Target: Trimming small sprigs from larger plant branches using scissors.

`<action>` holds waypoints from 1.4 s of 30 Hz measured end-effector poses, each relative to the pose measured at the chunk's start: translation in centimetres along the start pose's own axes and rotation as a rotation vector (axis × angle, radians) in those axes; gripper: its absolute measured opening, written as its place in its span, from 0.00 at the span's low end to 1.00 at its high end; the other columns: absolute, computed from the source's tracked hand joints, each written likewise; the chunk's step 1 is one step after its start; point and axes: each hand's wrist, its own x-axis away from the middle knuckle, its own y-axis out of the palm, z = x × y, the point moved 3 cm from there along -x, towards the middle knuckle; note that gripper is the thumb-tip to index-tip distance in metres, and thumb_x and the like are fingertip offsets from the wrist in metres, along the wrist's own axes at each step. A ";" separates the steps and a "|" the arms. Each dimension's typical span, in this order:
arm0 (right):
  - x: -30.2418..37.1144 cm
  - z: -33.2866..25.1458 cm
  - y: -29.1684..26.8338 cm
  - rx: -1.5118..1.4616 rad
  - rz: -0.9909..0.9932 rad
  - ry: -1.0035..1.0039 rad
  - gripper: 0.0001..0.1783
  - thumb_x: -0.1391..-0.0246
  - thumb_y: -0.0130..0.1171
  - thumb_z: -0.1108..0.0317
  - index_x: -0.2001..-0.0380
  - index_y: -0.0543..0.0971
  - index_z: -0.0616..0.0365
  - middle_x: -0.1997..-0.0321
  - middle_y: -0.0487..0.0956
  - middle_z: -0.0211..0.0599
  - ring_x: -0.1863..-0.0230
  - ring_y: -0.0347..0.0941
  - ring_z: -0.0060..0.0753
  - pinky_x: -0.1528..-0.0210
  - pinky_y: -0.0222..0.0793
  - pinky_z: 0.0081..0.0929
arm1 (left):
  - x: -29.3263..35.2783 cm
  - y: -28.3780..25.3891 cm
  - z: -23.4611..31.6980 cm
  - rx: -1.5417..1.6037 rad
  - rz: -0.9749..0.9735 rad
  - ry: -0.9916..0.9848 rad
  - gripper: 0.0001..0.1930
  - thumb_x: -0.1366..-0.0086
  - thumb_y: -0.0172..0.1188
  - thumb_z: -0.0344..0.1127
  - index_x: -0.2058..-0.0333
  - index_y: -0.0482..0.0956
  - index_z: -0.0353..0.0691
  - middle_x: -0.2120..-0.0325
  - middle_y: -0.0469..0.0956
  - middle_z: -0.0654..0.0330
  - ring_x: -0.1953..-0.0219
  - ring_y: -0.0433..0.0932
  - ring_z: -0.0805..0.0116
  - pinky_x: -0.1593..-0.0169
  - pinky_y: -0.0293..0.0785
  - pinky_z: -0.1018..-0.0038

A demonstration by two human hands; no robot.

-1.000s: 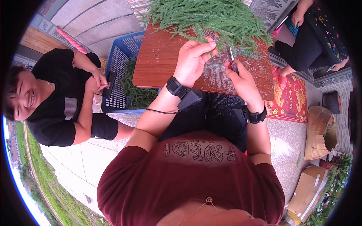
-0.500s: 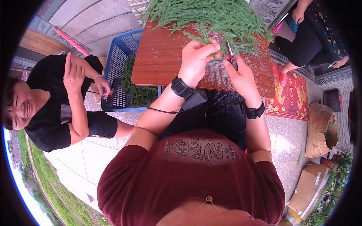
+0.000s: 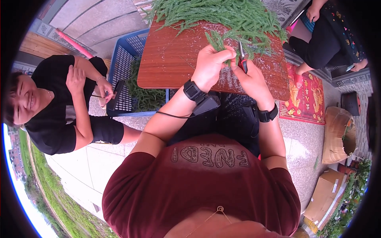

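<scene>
Both forearms reach forward over the near edge of the brown desk point(image 3: 166, 59), with the wrists angled inward so that the hands nearly meet. The left hand point(image 3: 210, 67) has its grip pinched on a green sprig point(image 3: 216, 41), thumb uppermost, just short of the leafy pile point(image 3: 214, 14); the right hand point(image 3: 251, 79) wraps the red-and-black handles of the cutters point(image 3: 243, 62), blades pointing away.

The sprigs point(image 3: 216, 15) were green, and the table point(image 3: 166, 59) was reddish brown, streaked with darker grain and speckled white. The hand tool point(image 3: 243, 65) showed red and black. The basket point(image 3: 118, 53) was blue, the mat point(image 3: 294, 109) red with golden figures, and the person's T-shirt point(image 3: 190, 194) maroon.
</scene>
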 end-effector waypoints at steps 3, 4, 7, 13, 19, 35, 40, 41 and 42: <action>0.2 -0.9 -0.2 0.052 -0.018 -0.024 0.17 0.42 0.56 0.57 0.64 0.75 0.64 0.69 0.78 0.49 0.65 0.77 0.49 0.63 0.68 0.37 | -0.1 -0.1 0.1 -0.041 -0.012 -0.015 0.03 0.44 0.61 0.25 0.70 0.79 0.35 0.76 0.79 0.60 0.75 0.77 0.72 0.70 0.69 0.78; 0.2 -0.8 -0.2 0.050 -0.017 -0.023 0.17 0.42 0.56 0.57 0.64 0.75 0.64 0.69 0.78 0.49 0.65 0.77 0.49 0.63 0.68 0.37 | -0.1 -0.1 0.1 -0.042 -0.013 -0.017 0.03 0.44 0.61 0.25 0.70 0.79 0.35 0.76 0.79 0.60 0.75 0.77 0.72 0.70 0.69 0.78; 0.1 -0.2 -0.1 0.048 -0.024 -0.061 0.17 0.42 0.56 0.58 0.63 0.75 0.64 0.70 0.78 0.49 0.65 0.77 0.50 0.63 0.68 0.38 | 0.0 -0.1 0.2 -0.038 -0.040 -0.033 0.03 0.44 0.61 0.25 0.69 0.79 0.35 0.75 0.79 0.60 0.74 0.77 0.72 0.71 0.69 0.78; -0.6 1.9 0.9 0.034 0.052 -0.083 0.15 0.41 0.55 0.59 0.61 0.75 0.62 0.73 0.78 0.40 0.71 0.75 0.35 0.66 0.68 0.31 | -0.1 -0.3 0.0 -0.034 -0.052 -0.062 0.05 0.42 0.60 0.24 0.66 0.78 0.32 0.71 0.79 0.58 0.71 0.76 0.69 0.64 0.73 0.74; -1.0 2.4 1.9 -0.471 -0.086 -0.043 0.09 0.38 0.52 0.63 0.65 0.75 0.58 0.76 0.76 0.30 0.76 0.70 0.20 0.74 0.62 0.19 | -0.1 0.0 0.6 0.015 -0.075 -0.041 0.04 0.43 0.61 0.25 0.68 0.79 0.35 0.72 0.80 0.60 0.72 0.78 0.71 0.69 0.71 0.78; -1.7 3.6 -3.0 0.429 0.100 0.084 0.19 0.42 0.55 0.51 0.58 0.76 0.56 0.69 0.79 0.38 0.65 0.76 0.41 0.61 0.69 0.32 | -1.0 -1.8 1.8 0.101 -0.025 0.073 0.04 0.42 0.61 0.26 0.67 0.79 0.35 0.72 0.80 0.60 0.70 0.79 0.70 0.63 0.72 0.78; -1.2 5.2 -3.0 0.760 0.173 -0.014 0.26 0.46 0.58 0.45 0.53 0.77 0.53 0.58 0.79 0.43 0.52 0.74 0.50 0.50 0.67 0.38 | -0.8 -1.2 1.8 0.179 -0.057 0.050 0.03 0.41 0.61 0.26 0.67 0.79 0.35 0.71 0.80 0.59 0.69 0.79 0.70 0.63 0.73 0.77; -1.1 4.8 -3.0 0.821 0.253 -0.095 0.26 0.46 0.59 0.46 0.52 0.77 0.52 0.55 0.79 0.44 0.50 0.73 0.50 0.49 0.67 0.38 | -0.7 -1.1 1.7 0.192 -0.077 0.029 0.03 0.41 0.61 0.26 0.67 0.79 0.35 0.71 0.80 0.59 0.69 0.79 0.69 0.63 0.73 0.77; -0.9 4.4 -2.9 0.880 0.333 -0.176 0.26 0.46 0.59 0.46 0.51 0.77 0.52 0.53 0.78 0.44 0.48 0.72 0.49 0.48 0.67 0.38 | -0.7 -1.0 1.7 0.206 -0.097 0.007 0.03 0.41 0.61 0.26 0.67 0.79 0.35 0.71 0.80 0.59 0.69 0.79 0.69 0.63 0.73 0.77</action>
